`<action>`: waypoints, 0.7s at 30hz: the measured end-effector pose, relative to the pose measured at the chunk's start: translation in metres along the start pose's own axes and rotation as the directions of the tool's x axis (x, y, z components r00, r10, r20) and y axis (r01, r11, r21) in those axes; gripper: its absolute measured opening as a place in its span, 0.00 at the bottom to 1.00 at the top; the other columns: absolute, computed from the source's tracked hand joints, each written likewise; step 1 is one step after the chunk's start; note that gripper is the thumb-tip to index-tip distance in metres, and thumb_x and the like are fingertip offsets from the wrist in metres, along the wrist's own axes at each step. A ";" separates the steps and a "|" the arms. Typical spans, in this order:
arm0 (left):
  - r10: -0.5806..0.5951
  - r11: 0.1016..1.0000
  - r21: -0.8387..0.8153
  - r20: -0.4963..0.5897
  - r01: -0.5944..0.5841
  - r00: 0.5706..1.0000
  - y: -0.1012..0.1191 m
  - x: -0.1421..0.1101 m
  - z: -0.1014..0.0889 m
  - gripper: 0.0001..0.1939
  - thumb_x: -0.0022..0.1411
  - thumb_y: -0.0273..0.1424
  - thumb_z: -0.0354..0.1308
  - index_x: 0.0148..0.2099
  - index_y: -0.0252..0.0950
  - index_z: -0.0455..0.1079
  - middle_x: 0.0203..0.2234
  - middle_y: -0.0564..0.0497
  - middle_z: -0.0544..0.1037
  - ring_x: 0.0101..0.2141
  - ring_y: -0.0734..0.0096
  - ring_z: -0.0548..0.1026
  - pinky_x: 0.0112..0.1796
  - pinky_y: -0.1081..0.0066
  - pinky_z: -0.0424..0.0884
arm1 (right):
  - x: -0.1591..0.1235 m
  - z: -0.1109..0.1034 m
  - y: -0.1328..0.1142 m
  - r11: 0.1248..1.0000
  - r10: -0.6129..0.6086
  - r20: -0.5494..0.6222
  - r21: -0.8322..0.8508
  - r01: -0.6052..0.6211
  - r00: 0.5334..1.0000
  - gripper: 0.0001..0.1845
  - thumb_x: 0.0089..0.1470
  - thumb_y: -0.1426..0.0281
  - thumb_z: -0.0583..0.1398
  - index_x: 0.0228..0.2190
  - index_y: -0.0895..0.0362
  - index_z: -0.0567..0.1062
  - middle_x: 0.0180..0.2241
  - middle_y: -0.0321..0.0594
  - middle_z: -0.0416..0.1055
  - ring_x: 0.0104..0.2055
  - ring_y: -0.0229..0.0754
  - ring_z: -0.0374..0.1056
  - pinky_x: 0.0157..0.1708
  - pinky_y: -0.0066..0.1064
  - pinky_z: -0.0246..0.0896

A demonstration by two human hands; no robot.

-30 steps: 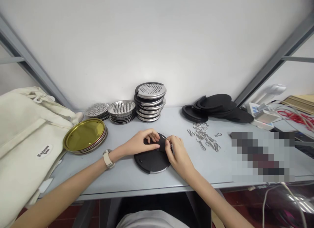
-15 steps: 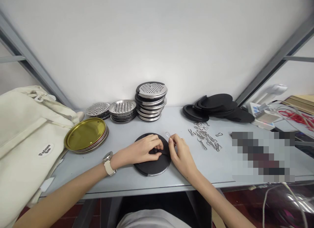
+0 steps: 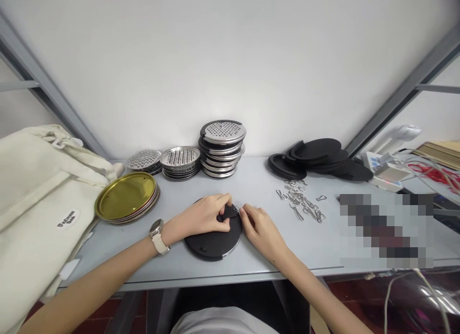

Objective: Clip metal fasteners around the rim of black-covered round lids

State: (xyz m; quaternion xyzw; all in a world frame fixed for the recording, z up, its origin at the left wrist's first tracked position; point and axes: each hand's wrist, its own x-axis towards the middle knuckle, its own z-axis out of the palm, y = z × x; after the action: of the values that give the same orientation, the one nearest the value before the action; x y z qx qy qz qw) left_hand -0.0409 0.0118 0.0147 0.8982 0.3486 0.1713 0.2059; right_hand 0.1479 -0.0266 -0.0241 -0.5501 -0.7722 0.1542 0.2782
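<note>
A round black disc [image 3: 214, 242] with a silver edge along its lower right lies near the front of the table. My left hand [image 3: 210, 214] rests over its far side, thumb and fingers curled round a black part at its upper right; the fingertips partly hide that part. Pinched in my right hand [image 3: 261, 226] is a small wire snap clip [image 3: 236, 209], its end touching or just beside the disc's upper right edge. Most of this clip is hidden by my fingers. A loose pile of similar metal clips [image 3: 304, 202] lies to the right.
Behind stand a tall stack of round graters [image 3: 223, 152], a shorter grater stack [image 3: 179, 164] and flat perforated discs [image 3: 143, 160]. Gold lids [image 3: 125, 197] and a cream bag [image 3: 46, 200] are on the left. Black discs [image 3: 316, 154] lie at the back right; a blurred patch covers something at right.
The disc has shifted left and turned, with its silver edge now at the lower right. My right hand has brought the clip leftward and down to the disc's edge.
</note>
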 end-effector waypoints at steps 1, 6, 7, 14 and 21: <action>-0.001 1.000 0.017 0.005 0.000 1.000 0.000 0.000 0.000 0.08 0.53 0.29 0.55 0.37 0.37 0.59 0.26 0.56 0.67 0.26 0.74 0.65 0.28 0.74 0.60 | 0.000 -0.001 0.000 1.000 -0.010 0.009 -0.005 0.010 1.000 0.16 0.65 0.69 0.44 0.23 0.53 0.54 0.20 0.32 0.61 0.25 0.40 0.59 0.33 0.31 0.53; 0.011 0.994 0.108 0.006 -0.011 1.000 0.003 0.001 0.004 0.07 0.56 0.29 0.53 0.38 0.38 0.59 0.26 0.55 0.68 0.25 0.72 0.66 0.27 0.72 0.60 | -0.001 0.000 0.000 0.996 -0.078 0.045 -0.050 0.080 0.996 0.15 0.64 0.72 0.45 0.24 0.53 0.59 0.21 0.33 0.64 0.25 0.40 0.61 0.35 0.31 0.55; 0.003 0.994 0.109 0.008 -0.004 1.000 0.004 0.001 0.004 0.08 0.57 0.30 0.52 0.40 0.38 0.59 0.25 0.55 0.68 0.25 0.72 0.67 0.27 0.72 0.60 | -0.001 0.001 0.001 0.994 -0.088 0.044 -0.061 0.091 0.995 0.15 0.64 0.72 0.45 0.25 0.54 0.60 0.21 0.33 0.64 0.25 0.40 0.61 0.34 0.31 0.55; 0.067 0.975 0.212 0.011 -0.067 0.998 0.002 0.003 0.009 0.07 0.62 0.32 0.50 0.42 0.37 0.60 0.30 0.52 0.71 0.29 0.68 0.71 0.30 0.70 0.62 | 0.001 0.009 0.002 0.976 -0.129 0.034 -0.172 0.133 0.991 0.13 0.64 0.74 0.44 0.29 0.55 0.64 0.21 0.35 0.66 0.23 0.41 0.62 0.34 0.32 0.56; 0.113 0.963 0.239 0.047 -0.121 0.992 0.000 0.003 0.010 0.08 0.64 0.31 0.48 0.45 0.37 0.61 0.35 0.49 0.73 0.34 0.65 0.72 0.35 0.69 0.64 | 0.001 0.009 0.002 0.967 -0.100 0.049 -0.230 0.109 0.994 0.14 0.64 0.72 0.45 0.30 0.55 0.65 0.22 0.36 0.69 0.25 0.41 0.65 0.35 0.31 0.55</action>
State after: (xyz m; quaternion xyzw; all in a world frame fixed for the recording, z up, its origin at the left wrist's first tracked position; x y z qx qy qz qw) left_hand -0.0343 0.0109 0.0067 0.9383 0.3097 0.1248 0.0901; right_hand 0.1432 -0.0240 -0.0322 -0.5346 -0.8178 0.0580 0.2053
